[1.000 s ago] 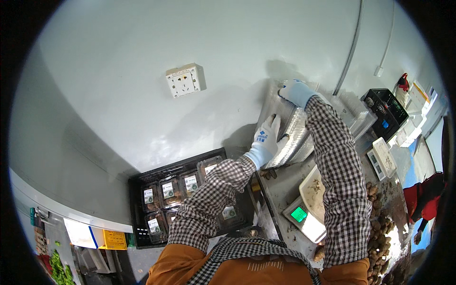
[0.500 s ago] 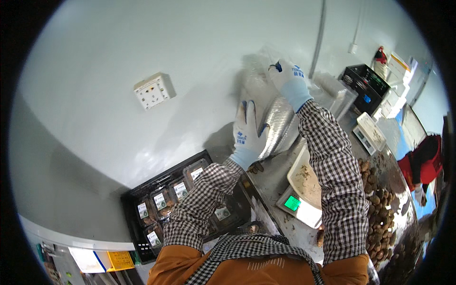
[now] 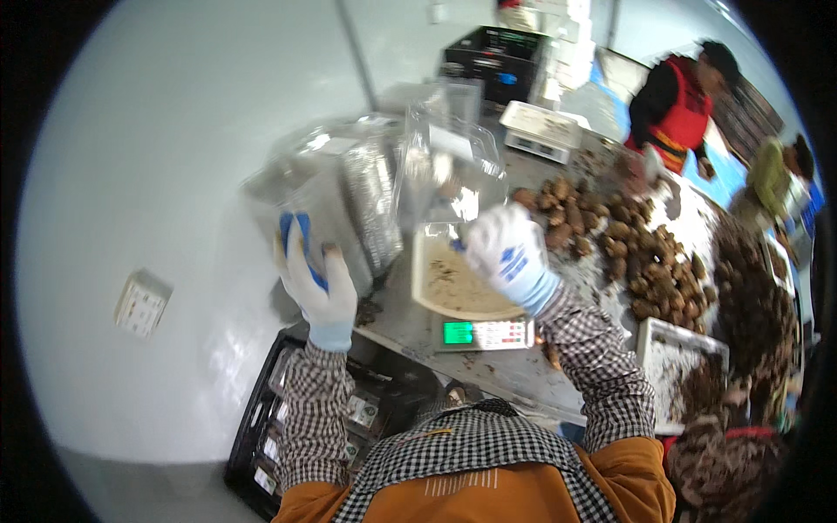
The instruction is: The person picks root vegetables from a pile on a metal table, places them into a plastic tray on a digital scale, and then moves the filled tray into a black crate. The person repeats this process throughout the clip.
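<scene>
My right hand (image 3: 510,261), in a white glove with a pale blue cuff, pinches the lower edge of an unfolded clear plastic clamshell box (image 3: 453,166). The box stands up above the kitchen scale (image 3: 475,333), whose cream tray (image 3: 466,288) holds dirt crumbs. My left hand (image 3: 318,283), gloved the same way, has its fingers stretched out in front of the stacks of clear clamshell boxes (image 3: 370,200) against the wall. Whether it touches the stack I cannot tell. The right fingertips are blurred.
Brown tubers (image 3: 654,270) lie heaped at right, beside a white tray (image 3: 684,375) with soil. A second scale (image 3: 540,131) and a black crate (image 3: 495,65) stand farther back. Filled boxes sit in a black crate (image 3: 248,436) at lower left. A co-worker in a red apron (image 3: 683,113) stands at far right.
My view has swung to the right. My right hand has come from the stacks to above the scale, bringing a clamshell box. The left hand remains by the stacks, fingers still spread.
</scene>
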`<state>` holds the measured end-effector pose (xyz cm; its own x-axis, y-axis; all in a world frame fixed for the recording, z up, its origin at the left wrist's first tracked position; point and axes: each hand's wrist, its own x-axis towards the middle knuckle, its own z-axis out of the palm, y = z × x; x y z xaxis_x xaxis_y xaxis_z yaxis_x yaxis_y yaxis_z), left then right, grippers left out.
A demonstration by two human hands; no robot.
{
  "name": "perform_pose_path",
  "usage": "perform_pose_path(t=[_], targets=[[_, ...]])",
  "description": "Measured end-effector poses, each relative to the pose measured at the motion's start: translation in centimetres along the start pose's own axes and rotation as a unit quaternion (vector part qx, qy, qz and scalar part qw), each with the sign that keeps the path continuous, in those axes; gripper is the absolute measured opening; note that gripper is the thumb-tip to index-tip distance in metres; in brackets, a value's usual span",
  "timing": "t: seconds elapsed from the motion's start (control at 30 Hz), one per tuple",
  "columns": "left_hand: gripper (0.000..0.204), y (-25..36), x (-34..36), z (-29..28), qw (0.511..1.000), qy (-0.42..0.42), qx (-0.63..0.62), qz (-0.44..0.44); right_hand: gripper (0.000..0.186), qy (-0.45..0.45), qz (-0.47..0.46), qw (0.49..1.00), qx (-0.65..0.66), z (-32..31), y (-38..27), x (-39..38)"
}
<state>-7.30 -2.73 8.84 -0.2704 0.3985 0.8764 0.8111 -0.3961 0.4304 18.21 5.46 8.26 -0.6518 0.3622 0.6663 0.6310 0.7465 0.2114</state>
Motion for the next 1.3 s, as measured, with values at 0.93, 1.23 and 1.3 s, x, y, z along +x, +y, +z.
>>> perform_pose_path(t=[0.93,1.23,1.3], targets=[[0.033,14.0,-15.7,12.3,0.847,-0.461,-0.242,-0.107,0.068,0.001,0.656,0.709,0.26,4.4,-4.2,-32.5],[0.066,14.0,-19.8,18.0,0.541,-0.552,-0.469,-0.427,0.049,0.173,0.583,-0.039,0.793,-3.3,-2.7,-34.7],[0.081,14.9,-19.4,18.5,0.438,-0.602,-0.514,-0.426,0.049,0.168,0.544,-0.076,0.818,-3.9,-2.8,-34.7]])
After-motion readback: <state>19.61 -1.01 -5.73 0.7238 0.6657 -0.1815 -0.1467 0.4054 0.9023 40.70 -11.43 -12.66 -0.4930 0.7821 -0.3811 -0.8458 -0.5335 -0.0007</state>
